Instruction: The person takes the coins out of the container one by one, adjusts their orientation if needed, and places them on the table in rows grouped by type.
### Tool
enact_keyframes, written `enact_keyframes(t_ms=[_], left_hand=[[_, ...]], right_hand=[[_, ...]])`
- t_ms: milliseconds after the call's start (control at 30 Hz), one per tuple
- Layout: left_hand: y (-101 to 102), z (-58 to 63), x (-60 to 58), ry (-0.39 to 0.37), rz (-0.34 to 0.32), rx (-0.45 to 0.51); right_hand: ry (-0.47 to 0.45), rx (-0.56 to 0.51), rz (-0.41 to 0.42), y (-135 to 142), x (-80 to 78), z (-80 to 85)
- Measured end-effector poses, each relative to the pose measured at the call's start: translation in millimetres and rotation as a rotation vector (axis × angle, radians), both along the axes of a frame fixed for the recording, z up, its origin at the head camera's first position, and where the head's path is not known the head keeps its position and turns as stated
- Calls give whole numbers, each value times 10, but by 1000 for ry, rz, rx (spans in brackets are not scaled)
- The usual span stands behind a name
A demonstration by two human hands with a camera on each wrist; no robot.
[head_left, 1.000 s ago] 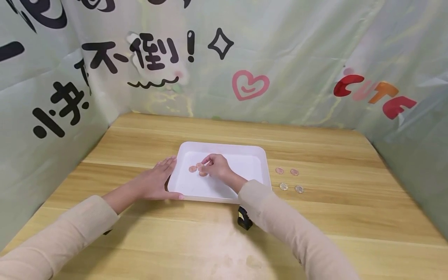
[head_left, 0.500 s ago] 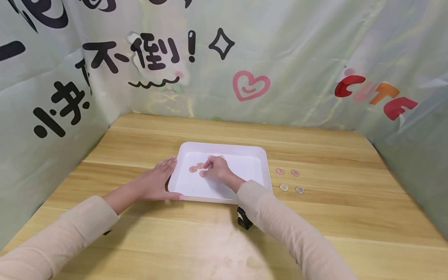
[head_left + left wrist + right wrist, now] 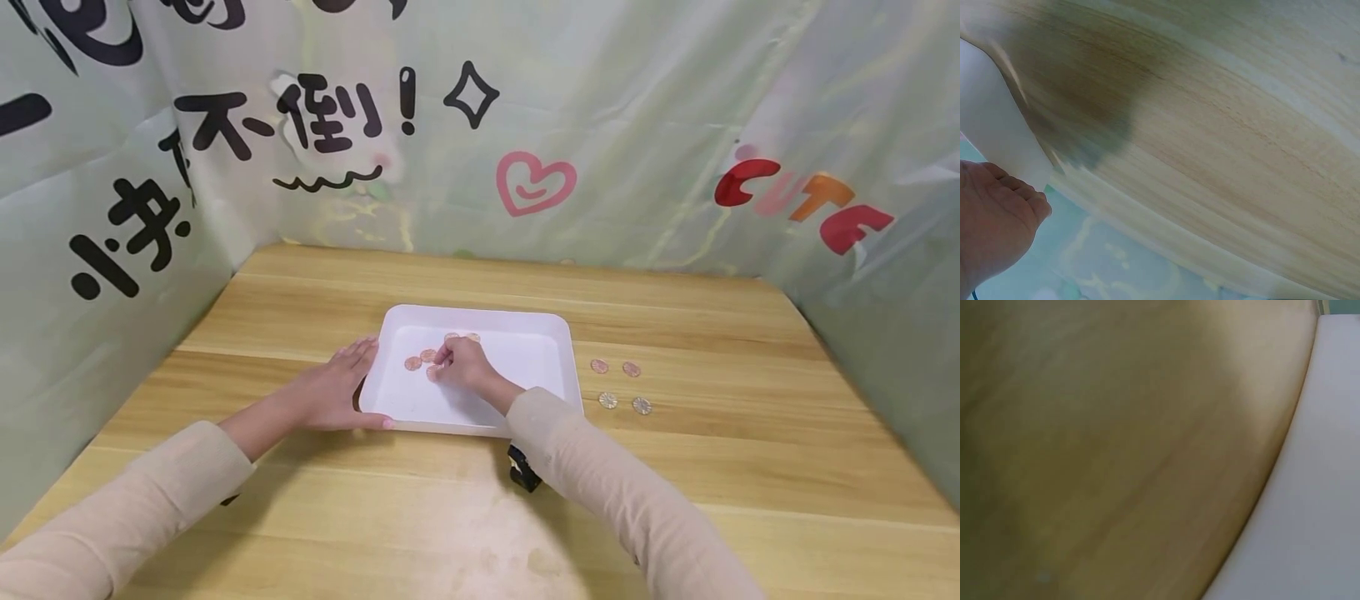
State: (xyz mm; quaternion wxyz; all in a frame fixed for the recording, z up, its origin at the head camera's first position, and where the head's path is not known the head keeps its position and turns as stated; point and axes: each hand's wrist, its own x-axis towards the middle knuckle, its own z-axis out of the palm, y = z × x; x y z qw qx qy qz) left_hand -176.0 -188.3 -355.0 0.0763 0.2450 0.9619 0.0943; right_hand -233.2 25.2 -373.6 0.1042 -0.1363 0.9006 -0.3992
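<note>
Several copper-coloured coins (image 3: 413,363) lie in a white tray (image 3: 525,350). Over them, my right hand (image 3: 467,364) reaches in with curled fingers, its fingertips right beside the coin (image 3: 432,374) closest to the front. Whether it pinches a coin I cannot tell. Two more coins (image 3: 473,337) show just behind its knuckles. My left hand (image 3: 336,390) rests against the tray's left side with extended fingers, its thumb along the front edge. In the left wrist view, the left hand (image 3: 1000,215) touches the white tray wall (image 3: 1000,112). The right wrist view shows only table and tray side (image 3: 1297,506).
Right of the tray, two copper-coloured coins (image 3: 632,369) and two silvery ones (image 3: 608,401) lie on the wooden table (image 3: 720,483). A black object (image 3: 522,469) shows under the right sleeve. Printed fabric (image 3: 637,167) encloses the table's back and sides.
My right hand has shifted slightly down and right within the tray, and the two coins behind it have come into view. The left hand and tray stay in place.
</note>
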Motion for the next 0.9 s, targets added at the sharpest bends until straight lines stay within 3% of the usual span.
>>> enact_keyframes(t_ms=[233,500,900], left_hand=[[-2,-8,2,0,8,2],[1,-21,-3,11,6,3],[5,-14,10,-7,15,14]], right_hand=[[11,60,0,-10,5,1],[29,-3,-38,36,19,27],[-92,-139,-121,237,99,223]])
